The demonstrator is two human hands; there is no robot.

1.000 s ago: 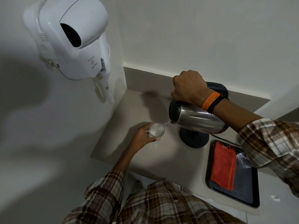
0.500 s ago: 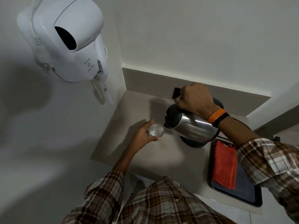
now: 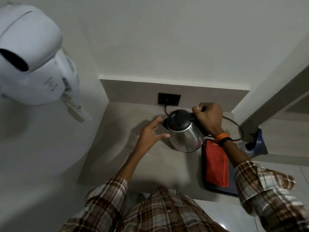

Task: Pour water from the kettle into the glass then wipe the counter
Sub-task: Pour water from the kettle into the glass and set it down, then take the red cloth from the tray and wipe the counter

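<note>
The right hand [image 3: 209, 119] was clamped on the black handle of the kettle [image 3: 184, 134], which stood upright near the back of the desk [image 3: 117, 148]. Whether the kettle sat on its base could not be told, since its body hid whatever lay beneath. The left hand [image 3: 151, 133] hovered just left of the kettle, fingers spread and holding nothing, thumb tip close to the steel wall. The glass [image 3: 136, 137] was mostly hidden under that hand; only a faint clear edge showed at its left side, on the desk. A black cord [image 3: 234, 124] ran from the socket [image 3: 169, 99] in the back panel and looped behind the right wrist, which wore an orange band [image 3: 221, 136]. Right of the kettle a dark tray [image 3: 217, 190] lay on the desk with a red cloth [image 3: 216, 164] folded in it. A white hair dryer [image 3: 33, 64] hung on the left wall.
</note>
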